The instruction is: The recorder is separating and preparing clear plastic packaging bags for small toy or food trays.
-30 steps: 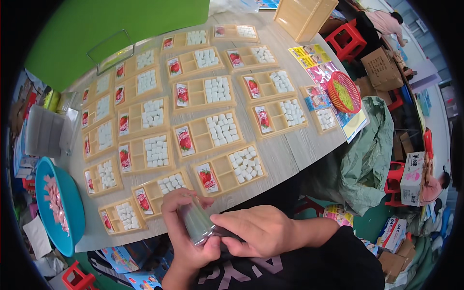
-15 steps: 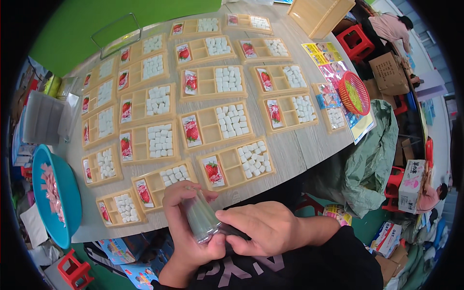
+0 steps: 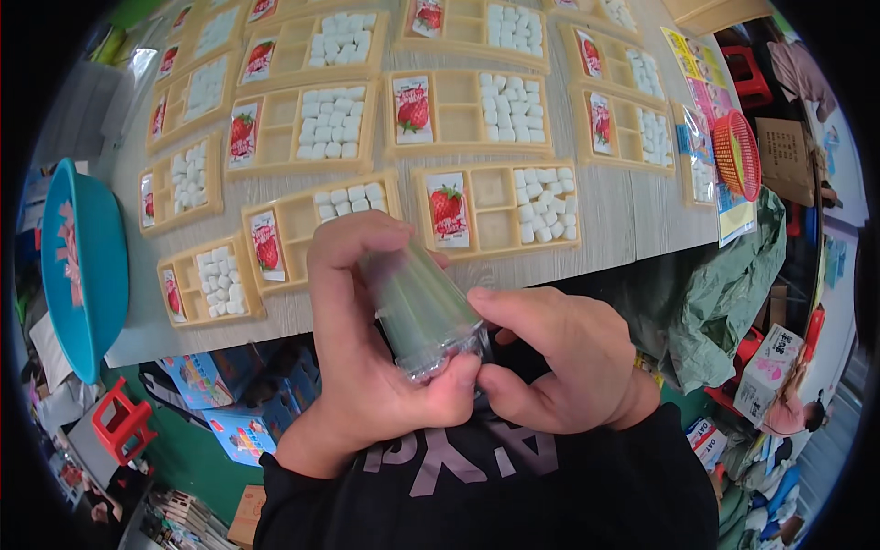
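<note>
**Clear pack clasped in my left hand, my right hand close by**

My left fingers curl over the pack's far end, which is blurred, so I can't make out how it finishes. My right thumb and forefinger are parted at its near end; whether they pinch any of it, I cannot tell. My left hand also covers part of the tray at 10 o'clock, and the farthest of the other trays are cut off at 12 o'clock.

The pack is held up off the table, about the middle of my view. Its long axis slants from 11 to 5 o'clock, the crinkled end pointing to 5, toward my black shirt. It looks see-through and pale green, streaked lengthwise, with shiny, wrinkled film at the near end.
</note>
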